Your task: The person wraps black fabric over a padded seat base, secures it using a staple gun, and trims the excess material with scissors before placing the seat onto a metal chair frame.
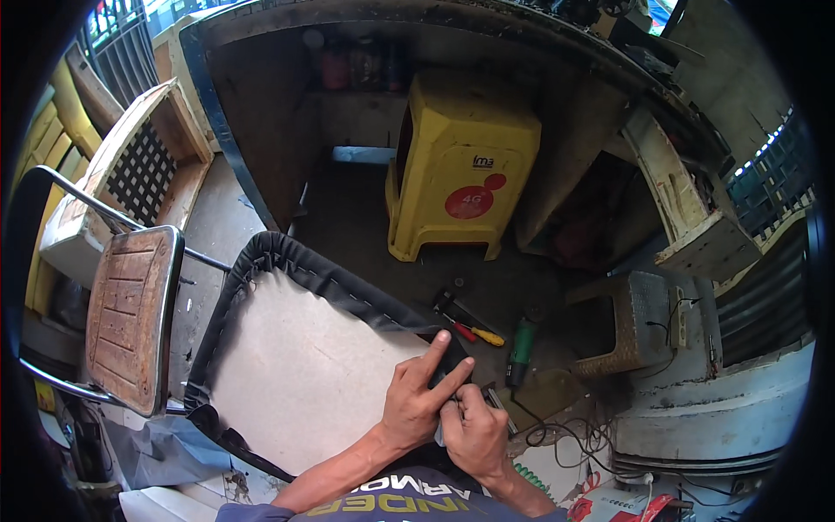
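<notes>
A padded panel with a pale board back (296,365) and black fabric (330,287) folded round its stapled edges lies before me. My left hand (417,391) touches the fabric at the panel's right corner, index and middle fingers stretched out, the others partly bent. Just right of it, my right hand (474,431) is closed round a metal tool, mostly hidden, perhaps a staple gun. Beyond the corner lie a red-handled tool (463,331), a yellow-handled screwdriver (487,336) and a green corded power tool (523,339).
A metal chair (130,322) and wooden box frame (139,157) stand left. A yellow plastic stool (465,139) sits under the dark workbench (243,122) ahead. At right are another stool (639,313), a wooden drawer (704,244) and tangled cables (565,435).
</notes>
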`<action>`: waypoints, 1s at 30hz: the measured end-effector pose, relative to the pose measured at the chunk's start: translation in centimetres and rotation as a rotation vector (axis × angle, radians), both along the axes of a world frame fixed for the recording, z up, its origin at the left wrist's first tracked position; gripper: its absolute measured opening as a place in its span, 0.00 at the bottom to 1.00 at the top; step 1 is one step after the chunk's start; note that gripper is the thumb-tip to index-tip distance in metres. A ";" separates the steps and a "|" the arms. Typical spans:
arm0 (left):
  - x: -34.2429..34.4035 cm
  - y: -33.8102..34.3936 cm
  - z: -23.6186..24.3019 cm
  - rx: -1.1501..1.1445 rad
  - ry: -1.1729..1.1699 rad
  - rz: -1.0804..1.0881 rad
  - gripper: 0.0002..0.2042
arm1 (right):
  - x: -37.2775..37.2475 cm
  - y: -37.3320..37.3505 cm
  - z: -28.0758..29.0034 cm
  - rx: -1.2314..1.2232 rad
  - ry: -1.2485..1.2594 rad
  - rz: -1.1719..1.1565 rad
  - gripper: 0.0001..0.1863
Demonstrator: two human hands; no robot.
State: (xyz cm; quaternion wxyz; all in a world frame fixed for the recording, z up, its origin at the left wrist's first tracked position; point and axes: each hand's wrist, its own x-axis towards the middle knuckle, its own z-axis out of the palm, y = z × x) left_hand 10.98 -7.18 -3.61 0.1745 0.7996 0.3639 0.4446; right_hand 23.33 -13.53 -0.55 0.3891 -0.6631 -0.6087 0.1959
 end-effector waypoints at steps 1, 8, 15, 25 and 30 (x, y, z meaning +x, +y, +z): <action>-0.4 -0.2 -0.1 -0.046 0.030 -0.024 0.22 | 0.1 -0.2 0.5 -0.045 0.058 0.028 0.07; -1.2 -1.4 -0.1 -0.086 -0.169 -0.002 0.18 | 6.0 -1.3 -7.8 -0.022 0.646 0.148 0.15; -0.8 -1.8 0.2 -0.093 -0.228 0.141 0.16 | 11.6 -9.1 -31.3 -0.865 -0.303 -0.249 0.49; -0.5 -1.8 -0.6 0.002 -0.089 0.307 0.14 | 16.4 -4.8 -25.8 -0.609 -0.038 -0.477 0.14; -0.5 -1.7 0.0 -0.048 -0.106 0.316 0.09 | 17.2 -4.0 -9.7 0.019 0.068 0.092 0.18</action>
